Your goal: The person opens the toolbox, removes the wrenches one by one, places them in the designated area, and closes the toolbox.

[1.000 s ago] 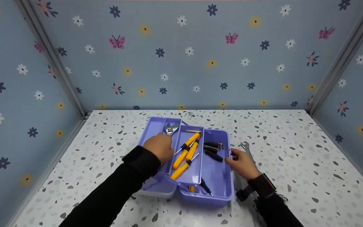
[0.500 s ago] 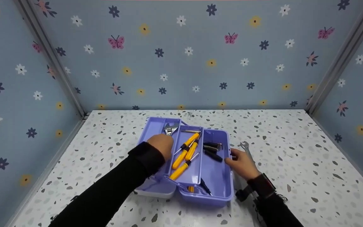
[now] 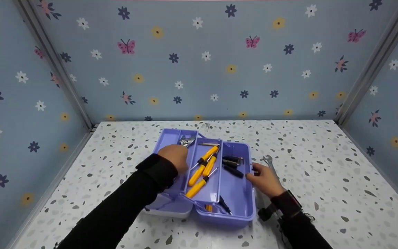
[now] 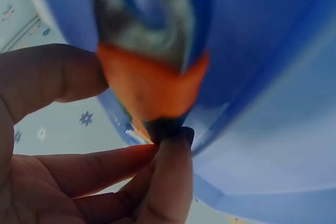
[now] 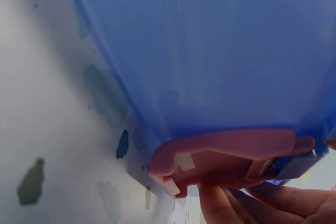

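My left hand (image 3: 175,157) is over the left tray of the open purple toolbox (image 3: 237,216). Its fingers pinch the orange-and-black handle of an adjustable wrench (image 4: 149,87), whose metal end with a hole shows up close in the left wrist view. The wrench's steel head pokes out beyond the knuckles in the head view. At the box's right side, my right hand (image 3: 266,180) holds the wall, thumb at the rim. In the right wrist view its fingers lie by a pink latch (image 5: 226,153). Several yellow-handled screwdrivers (image 3: 199,176) lie in the middle tray.
Black-handled tools (image 3: 233,166) lie in the deep bottom of the box, with a dark pen-like tool (image 3: 225,205) near the front. A combination wrench (image 3: 268,160) lies on the speckled table (image 3: 323,180), partly behind the right hand. Flowered panels surround the table on three sides.
The left hand shifts slightly over the left tray, and its forearm changes angle a little. The right hand and the toolbox stay in place.
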The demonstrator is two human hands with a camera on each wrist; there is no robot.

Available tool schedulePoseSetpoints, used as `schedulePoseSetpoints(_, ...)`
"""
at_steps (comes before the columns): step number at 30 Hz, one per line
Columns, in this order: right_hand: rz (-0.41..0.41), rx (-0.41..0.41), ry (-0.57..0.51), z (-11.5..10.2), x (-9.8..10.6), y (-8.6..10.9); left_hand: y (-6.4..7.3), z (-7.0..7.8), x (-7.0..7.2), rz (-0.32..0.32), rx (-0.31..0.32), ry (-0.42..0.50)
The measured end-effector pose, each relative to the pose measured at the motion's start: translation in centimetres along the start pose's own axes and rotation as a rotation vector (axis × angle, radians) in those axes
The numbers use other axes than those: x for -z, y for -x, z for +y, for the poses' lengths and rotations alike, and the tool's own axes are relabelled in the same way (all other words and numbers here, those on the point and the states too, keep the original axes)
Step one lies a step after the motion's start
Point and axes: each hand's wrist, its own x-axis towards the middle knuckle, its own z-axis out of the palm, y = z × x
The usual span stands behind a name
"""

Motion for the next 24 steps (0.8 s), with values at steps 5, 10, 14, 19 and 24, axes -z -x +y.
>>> schedulePoseSetpoints(5, 0.008, -0.024, 0.009, -0.3, 0.0, 0.1, 0.2, -0.5, 0.3, 0.098, 0.009, 0.078)
schedulePoseSetpoints(10, 0.007, -0.039, 0.01, -0.3, 0.0, 0.0, 0.4, -0.7, 0.4, 0.183, 0.05, 0.12)
schedulePoseSetpoints(14, 0.008, -0.04, 0.019, -0.2, 0.0, -0.1, 0.5, -1.1, 0.5, 0.209, 0.056, 0.174)
schedulePoseSetpoints(19, 0.014, -0.035, 0.023, -0.2, -0.1, -0.1, 0.8, -1.4, 0.2, 0.252, 0.012, 0.201)
schedulePoseSetpoints(24, 0.025, -0.036, -0.009, -0.2, -0.2, 0.0, 1.3, -1.5, -0.2, 0.301, 0.018, 0.24)
